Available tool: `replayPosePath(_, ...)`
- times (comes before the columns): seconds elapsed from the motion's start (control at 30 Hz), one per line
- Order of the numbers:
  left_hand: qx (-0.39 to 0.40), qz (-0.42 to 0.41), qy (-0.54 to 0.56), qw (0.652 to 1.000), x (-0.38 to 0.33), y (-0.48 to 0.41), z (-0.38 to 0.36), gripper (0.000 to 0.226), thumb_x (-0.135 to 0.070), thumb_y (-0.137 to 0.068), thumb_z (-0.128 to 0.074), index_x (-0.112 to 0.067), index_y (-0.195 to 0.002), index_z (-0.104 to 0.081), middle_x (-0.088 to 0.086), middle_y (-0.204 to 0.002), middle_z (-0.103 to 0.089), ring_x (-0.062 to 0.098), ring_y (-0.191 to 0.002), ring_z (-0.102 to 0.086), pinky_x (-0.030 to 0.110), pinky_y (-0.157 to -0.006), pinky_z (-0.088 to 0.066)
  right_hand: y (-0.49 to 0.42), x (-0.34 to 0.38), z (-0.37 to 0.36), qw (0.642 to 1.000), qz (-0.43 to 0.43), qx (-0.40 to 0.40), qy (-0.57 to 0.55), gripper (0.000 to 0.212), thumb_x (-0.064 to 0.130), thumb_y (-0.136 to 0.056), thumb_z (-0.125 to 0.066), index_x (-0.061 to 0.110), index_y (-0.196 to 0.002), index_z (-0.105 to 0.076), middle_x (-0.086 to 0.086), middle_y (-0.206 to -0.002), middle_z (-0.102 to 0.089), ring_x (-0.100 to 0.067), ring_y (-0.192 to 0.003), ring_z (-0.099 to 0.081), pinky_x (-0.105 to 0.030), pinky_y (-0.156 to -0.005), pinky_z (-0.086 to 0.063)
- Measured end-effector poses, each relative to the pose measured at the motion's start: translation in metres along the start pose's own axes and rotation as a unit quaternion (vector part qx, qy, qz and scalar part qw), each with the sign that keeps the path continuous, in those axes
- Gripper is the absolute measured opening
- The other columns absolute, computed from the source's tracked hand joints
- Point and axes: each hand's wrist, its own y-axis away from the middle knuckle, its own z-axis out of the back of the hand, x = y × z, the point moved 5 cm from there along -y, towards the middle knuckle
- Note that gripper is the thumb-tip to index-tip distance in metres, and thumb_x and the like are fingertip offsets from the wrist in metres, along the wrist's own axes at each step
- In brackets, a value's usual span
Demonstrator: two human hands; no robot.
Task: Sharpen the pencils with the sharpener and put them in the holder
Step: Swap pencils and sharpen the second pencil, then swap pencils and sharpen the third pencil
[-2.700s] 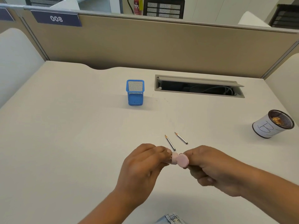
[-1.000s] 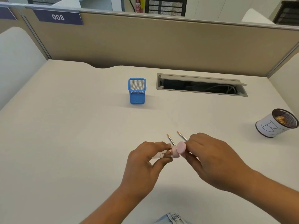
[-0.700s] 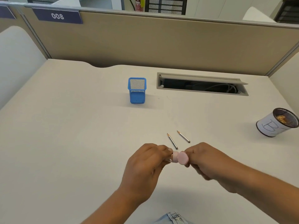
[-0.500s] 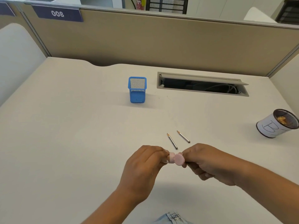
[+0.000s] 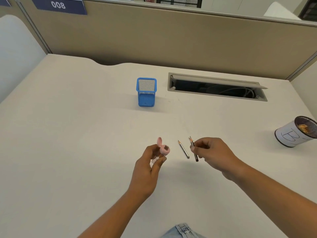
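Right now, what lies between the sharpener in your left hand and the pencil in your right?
In the head view, one loose pencil lies on the desk between the pink sharpener and the held pencil, touching neither.

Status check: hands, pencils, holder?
Left hand grips pink plastic sharpener, lid open. Right hand pinches dark pencil; second pencil lies on white desk. Blue mesh holder shows no pencils; nothing between it and hands.
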Motion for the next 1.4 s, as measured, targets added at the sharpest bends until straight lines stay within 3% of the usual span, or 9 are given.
replayPosePath(0.13,0.011,0.037,0.033,0.999,0.028,-0.006,-0.010,0.024,-0.013,-0.098,-0.052,-0.026,-0.118,-0.046,-0.018,-0.116,-0.065,-0.004,-0.116,-0.058,0.019,-0.095,-0.044,-0.020,-0.003,0.000,0.996,0.036,-0.050,0.064,0.007,0.020,-0.085,-0.072,0.017,-0.079,-0.072,0.006,-0.070,-0.066,-0.010,-0.062,-0.057,-0.020,-0.058,-0.040)
replayPosePath(0.23,0.016,0.051,0.021,0.998,0.041,-0.009,-0.014,0.023,-0.011,-0.099,-0.049,-0.024,-0.117,-0.044,-0.014,-0.117,-0.065,0.000,-0.115,-0.059,0.025,-0.098,-0.046,-0.035,-0.003,0.001,0.987,0.070,-0.075,0.126,0.005,0.020,-0.086,-0.070,0.020,-0.082,-0.073,0.010,-0.076,-0.070,-0.008,-0.069,-0.063,-0.020,-0.063,-0.044)
replayPosePath(0.33,0.018,0.067,0.007,0.998,0.054,-0.011,-0.015,0.023,-0.011,-0.099,-0.048,-0.026,-0.115,-0.044,-0.017,-0.116,-0.065,-0.004,-0.111,-0.060,0.021,-0.093,-0.046,-0.050,-0.008,-0.001,0.976,0.075,-0.075,0.188,0.006,0.021,-0.086,-0.068,0.024,-0.088,-0.073,0.012,-0.081,-0.071,-0.007,-0.077,-0.064,-0.021,-0.065,-0.045)
replayPosePath(0.47,0.038,0.058,-0.030,0.997,0.057,-0.011,-0.016,0.025,-0.014,-0.098,-0.051,-0.030,-0.116,-0.042,-0.023,-0.119,-0.062,-0.016,-0.108,-0.056,0.003,-0.089,-0.040,-0.065,-0.020,-0.005,0.962,0.056,-0.085,0.254,0.012,0.021,-0.085,-0.068,0.024,-0.096,-0.071,0.013,-0.074,-0.070,-0.013,-0.080,-0.066,-0.029,-0.067,-0.053)
replayPosePath(0.7,-0.011,0.063,0.012,0.998,0.058,-0.011,-0.006,0.028,-0.011,-0.095,-0.058,-0.027,-0.117,-0.052,-0.042,-0.110,-0.061,-0.014,-0.111,-0.057,0.001,-0.089,-0.038,-0.074,-0.026,-0.015,0.943,0.065,-0.087,0.314,0.006,0.025,-0.085,-0.066,0.025,-0.090,-0.069,0.009,-0.081,-0.072,-0.020,-0.084,-0.067,-0.034,-0.073,-0.056)
replayPosePath(0.87,-0.027,0.073,0.039,0.996,0.055,-0.010,-0.001,0.027,-0.010,-0.094,-0.061,-0.028,-0.114,-0.057,-0.038,-0.111,-0.063,-0.010,-0.111,-0.058,0.006,-0.093,-0.041,-0.076,-0.025,-0.020,0.934,0.065,-0.092,0.340,0.008,0.026,-0.087,-0.061,0.024,-0.090,-0.069,0.006,-0.083,-0.073,-0.024,-0.082,-0.066,-0.035,-0.071,-0.056)
replayPosePath(1.07,-0.050,0.080,0.044,0.995,0.047,-0.008,0.005,0.036,-0.012,-0.094,-0.061,-0.044,-0.110,-0.054,-0.035,-0.110,-0.064,-0.016,-0.109,-0.057,0.001,-0.090,-0.041,-0.070,-0.023,-0.024,0.918,0.091,-0.104,0.372,0.016,0.031,-0.089,-0.058,0.020,-0.096,-0.066,0.003,-0.089,-0.071,-0.025,-0.082,-0.065,-0.036,-0.070,-0.056)
replayPosePath(1.23,-0.041,0.078,0.023,0.996,0.045,-0.006,0.005,0.031,-0.014,-0.094,-0.060,-0.032,-0.119,-0.057,-0.026,-0.116,-0.062,-0.014,-0.110,-0.055,-0.002,-0.087,-0.040,-0.056,-0.026,-0.029,0.916,0.121,-0.123,0.361,0.015,0.037,-0.089,-0.058,0.023,-0.095,-0.060,0.006,-0.086,-0.066,-0.021,-0.081,-0.063,-0.035,-0.069,-0.052)
replayPosePath(1.4,-0.038,0.074,0.006,0.997,0.038,-0.004,0.005,0.031,-0.017,-0.094,-0.061,-0.035,-0.119,-0.055,-0.029,-0.114,-0.061,-0.021,-0.105,-0.053,-0.002,-0.085,-0.040,-0.051,-0.033,-0.036,0.918,0.096,-0.095,0.372,0.032,0.044,-0.084,-0.064,0.023,-0.104,-0.052,0.006,-0.088,-0.065,-0.022,-0.079,-0.063,-0.034,-0.067,-0.052)
